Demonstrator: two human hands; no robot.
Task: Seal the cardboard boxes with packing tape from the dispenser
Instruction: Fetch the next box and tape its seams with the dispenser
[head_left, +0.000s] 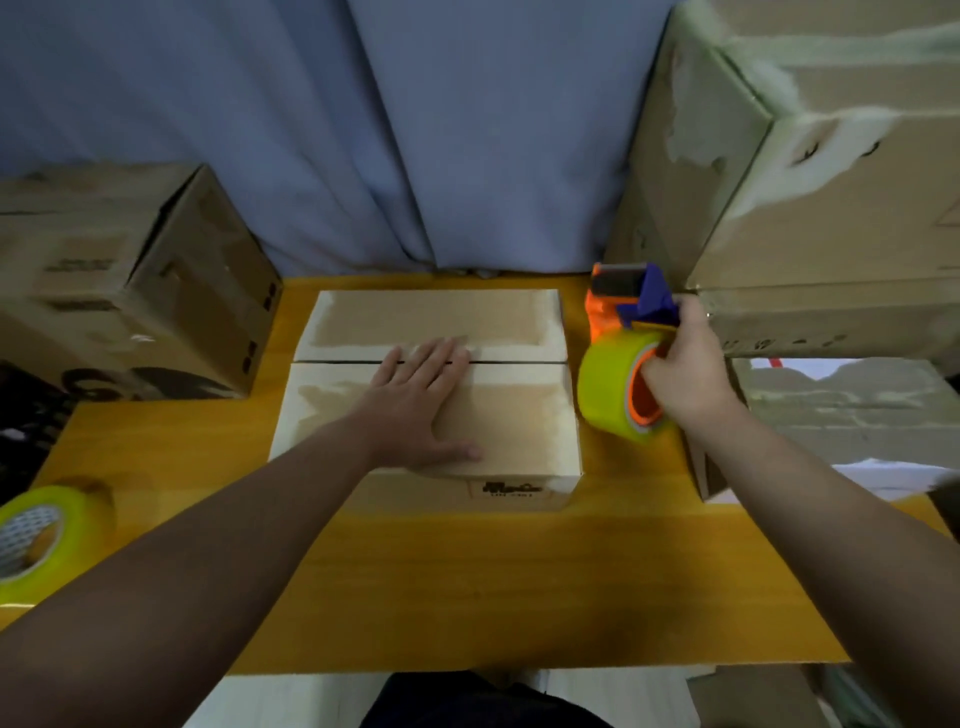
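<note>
A small cardboard box (514, 415) sits in the middle of the yellow wooden table (467, 582), its two top flaps folded shut with a dark seam running left to right between them. My left hand (421, 400) lies flat on the near flap, fingers straight and reaching the seam. My right hand (685, 364) grips the handle of an orange and blue tape dispenser (631, 301) loaded with a yellow-green tape roll (608, 384). The dispenser is held just off the box's right edge, apart from it.
A spare yellow tape roll (41, 535) lies at the table's left edge. A brown box (130, 280) stands at the back left. Large taped boxes (810, 171) are stacked at the right, close behind my right hand. A blue curtain (415, 130) hangs behind the table.
</note>
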